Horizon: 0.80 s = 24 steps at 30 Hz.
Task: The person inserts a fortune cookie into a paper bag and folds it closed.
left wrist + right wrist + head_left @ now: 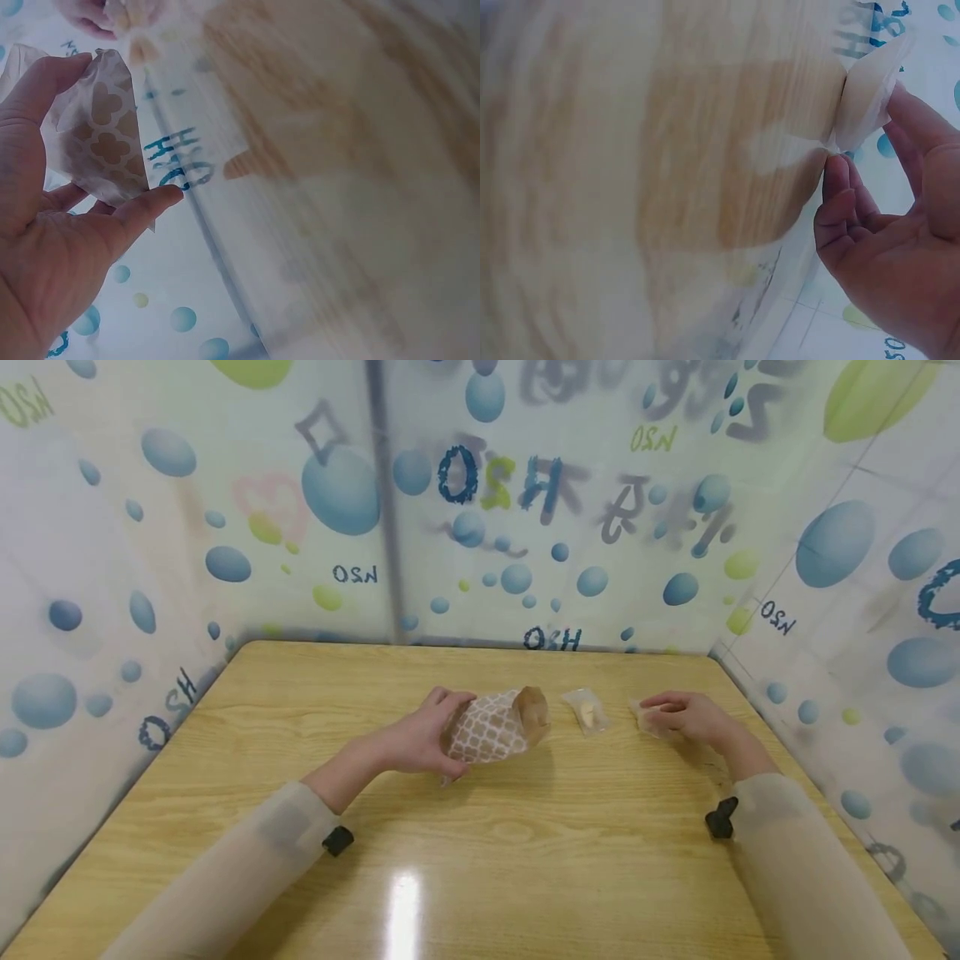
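Observation:
My left hand (pixel 420 739) holds a brown paper bag (pixel 487 728) with a white lattice pattern, thumb on the near side and fingers round the far side. The bag lies on its side above the table, its open mouth facing right; its inside contents cannot be seen. At the right, my right hand (pixel 693 718) pinches a small clear packet (pixel 651 720) at the table surface. In the right wrist view the packet (pixel 870 94) shows pale between thumb and fingers. Between bag and right hand lies a second clear packet (pixel 587 712) with a cream-coloured piece inside.
The wooden table (pixel 525 860) has a light glare near its front edge. Curtain-like walls (pixel 480 568) with blue and green bubble prints stand close behind and on both sides. Each sleeve has a small black device (pixel 722 818) at the wrist.

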Motion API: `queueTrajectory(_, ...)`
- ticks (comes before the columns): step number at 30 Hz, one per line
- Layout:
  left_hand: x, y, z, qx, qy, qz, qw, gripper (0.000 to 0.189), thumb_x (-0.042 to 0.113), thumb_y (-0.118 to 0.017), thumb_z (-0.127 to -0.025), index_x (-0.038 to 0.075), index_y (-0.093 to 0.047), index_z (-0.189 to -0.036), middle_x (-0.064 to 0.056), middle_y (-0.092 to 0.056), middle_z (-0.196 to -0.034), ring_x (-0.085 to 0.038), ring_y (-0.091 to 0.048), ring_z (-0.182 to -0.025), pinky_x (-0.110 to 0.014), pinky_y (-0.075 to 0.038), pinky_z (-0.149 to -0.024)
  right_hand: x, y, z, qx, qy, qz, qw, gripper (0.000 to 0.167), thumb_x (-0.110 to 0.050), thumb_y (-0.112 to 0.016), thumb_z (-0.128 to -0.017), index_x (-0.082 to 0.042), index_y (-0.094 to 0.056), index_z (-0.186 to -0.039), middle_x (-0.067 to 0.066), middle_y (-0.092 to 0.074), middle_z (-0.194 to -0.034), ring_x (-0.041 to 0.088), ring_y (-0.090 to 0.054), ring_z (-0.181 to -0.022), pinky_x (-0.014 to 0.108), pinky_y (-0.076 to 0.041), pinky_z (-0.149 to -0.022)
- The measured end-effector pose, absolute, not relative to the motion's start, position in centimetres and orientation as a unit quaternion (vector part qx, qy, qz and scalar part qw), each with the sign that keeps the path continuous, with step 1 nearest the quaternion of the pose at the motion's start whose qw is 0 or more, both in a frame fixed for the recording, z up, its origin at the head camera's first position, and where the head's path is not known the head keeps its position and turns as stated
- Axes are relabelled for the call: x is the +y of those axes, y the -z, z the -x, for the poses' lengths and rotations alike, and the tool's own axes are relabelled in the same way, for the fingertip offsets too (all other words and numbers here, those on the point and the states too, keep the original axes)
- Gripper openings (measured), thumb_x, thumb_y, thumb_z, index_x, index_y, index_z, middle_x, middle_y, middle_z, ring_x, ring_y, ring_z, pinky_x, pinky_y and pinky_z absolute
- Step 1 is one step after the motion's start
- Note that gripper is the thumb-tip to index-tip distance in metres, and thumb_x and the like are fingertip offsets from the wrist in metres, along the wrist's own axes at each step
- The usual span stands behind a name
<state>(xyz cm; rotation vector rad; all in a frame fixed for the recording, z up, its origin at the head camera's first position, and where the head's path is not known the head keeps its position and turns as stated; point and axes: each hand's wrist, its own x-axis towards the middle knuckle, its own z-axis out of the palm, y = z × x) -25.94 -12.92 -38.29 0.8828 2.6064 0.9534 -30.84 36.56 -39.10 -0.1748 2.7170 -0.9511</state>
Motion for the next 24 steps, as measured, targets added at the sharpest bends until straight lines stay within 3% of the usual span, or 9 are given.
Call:
queueTrajectory(6,-12.9,38.3,25.9,0.889,-0.325,-0.302,0.114,0.112,0.024,-0.092,-0.083,0.008,-0.025,-0.172,-0.022,-0.034,-0.158,-0.037,-0.046,-0.142,-0.06,-0.046,-0.122,35.7,39.0,30.4,0.935,0.322,0.062,0.137,0.053,-0.039,-0.065,-0.111,-0.009,-0.059,-0.154,0.034,-0.049,-0.16,0.05,-0.051,-0.14,0.058,-0.05,-0.109)
queueTrajectory(11,-13.0,38.3,25.9,0.89,-0.324,-0.3,0.114,0.112,0.024,-0.093,-0.083,0.009,-0.025,-0.172,-0.022,-0.033,-0.159,-0.037,-0.046,-0.142,-0.06,-0.046,-0.122,34.7,38.9,30.3,0.942,0.293,0.086,0.138,0.048,-0.039,-0.069,-0.109,-0.013,-0.063,-0.149,0.033,-0.051,-0.156,0.046,-0.053,-0.13,0.058,-0.048,-0.106)
queueTrajectory(14,-13.0,38.2,25.9,0.89,-0.323,-0.3,0.115,0.112,0.024,-0.092,-0.083,0.01,-0.025,-0.172,-0.022,-0.033,-0.159,-0.037,-0.045,-0.142,-0.059,-0.046,-0.122,33.9,38.7,30.2,0.95,0.264,0.1,0.135,0.044,-0.037,-0.069,-0.109,-0.015,-0.067,-0.146,0.031,-0.057,-0.153,0.04,-0.057,-0.12,0.054,-0.049,-0.103)
queueTrajectory(19,-13.0,38.2,25.9,0.89,-0.324,-0.299,0.116,0.112,0.025,-0.093,-0.083,0.01,-0.025,-0.172,-0.021,-0.033,-0.159,-0.036,-0.045,-0.142,-0.059,-0.046,-0.122,33.3,38.5,29.9,0.951,0.268,0.104,0.114,0.045,-0.031,-0.069,-0.109,-0.009,-0.068,-0.148,0.028,-0.063,-0.146,0.032,-0.058,-0.108,0.041,-0.051,-0.089)
queueTrajectory(24,-13.1,38.1,25.9,0.89,-0.324,-0.299,0.115,0.112,0.026,-0.092,-0.084,0.01,-0.024,-0.172,-0.021,-0.033,-0.158,-0.036,-0.045,-0.142,-0.06,-0.046,-0.121,33.0,38.0,29.2,0.938,0.325,0.087,0.079,0.057,-0.031,-0.072,-0.108,-0.005,-0.059,-0.157,0.028,-0.058,-0.155,0.033,-0.056,-0.115,0.031,-0.05,-0.081)
